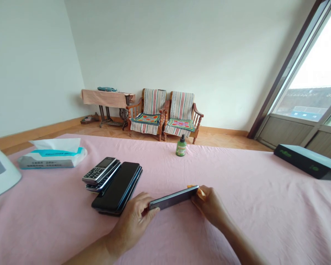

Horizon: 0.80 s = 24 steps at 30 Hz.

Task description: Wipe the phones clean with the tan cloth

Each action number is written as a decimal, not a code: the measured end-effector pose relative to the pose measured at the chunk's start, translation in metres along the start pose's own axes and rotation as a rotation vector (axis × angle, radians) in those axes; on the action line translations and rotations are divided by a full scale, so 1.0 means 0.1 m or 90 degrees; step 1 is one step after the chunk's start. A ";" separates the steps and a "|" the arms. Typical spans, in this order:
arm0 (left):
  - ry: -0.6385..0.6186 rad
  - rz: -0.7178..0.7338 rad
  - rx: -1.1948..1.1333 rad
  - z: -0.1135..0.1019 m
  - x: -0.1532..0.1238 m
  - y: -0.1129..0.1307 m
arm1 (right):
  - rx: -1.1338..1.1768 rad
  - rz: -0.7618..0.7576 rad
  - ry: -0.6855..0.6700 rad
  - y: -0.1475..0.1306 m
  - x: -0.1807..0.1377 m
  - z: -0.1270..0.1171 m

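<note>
My left hand [132,221] grips the near end of a dark smartphone [173,198], held on edge just above the pink cloth. My right hand [211,206] holds the phone's far end, with something small and orange [200,193] pinched against it. Left of my hands lies a stack of dark smartphones [118,187], and beside it two keypad phones [100,171] are piled one on the other.
The pink-covered table [237,191] carries a tissue pack [53,154] at the left, a small green spray bottle [181,146] at the back and a dark box [306,160] at the right. A white object [1,173] sits at the left edge. Two wooden chairs [165,116] stand by the wall.
</note>
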<state>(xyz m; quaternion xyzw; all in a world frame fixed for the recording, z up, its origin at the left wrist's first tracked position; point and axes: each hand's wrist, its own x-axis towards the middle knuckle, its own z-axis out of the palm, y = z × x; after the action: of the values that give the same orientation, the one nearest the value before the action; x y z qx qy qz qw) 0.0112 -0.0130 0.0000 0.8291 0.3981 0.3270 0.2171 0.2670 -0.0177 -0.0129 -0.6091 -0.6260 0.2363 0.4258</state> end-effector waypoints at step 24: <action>0.020 -0.042 -0.137 -0.01 0.06 -0.01 | -0.079 -0.166 0.087 -0.35 -0.02 -0.40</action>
<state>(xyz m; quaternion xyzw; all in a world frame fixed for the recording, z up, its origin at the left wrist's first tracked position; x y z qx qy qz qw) 0.0128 -0.0078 0.0022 0.7821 0.3915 0.3734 0.3091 0.2804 -0.0340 0.0363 -0.5625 -0.6826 0.0983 0.4561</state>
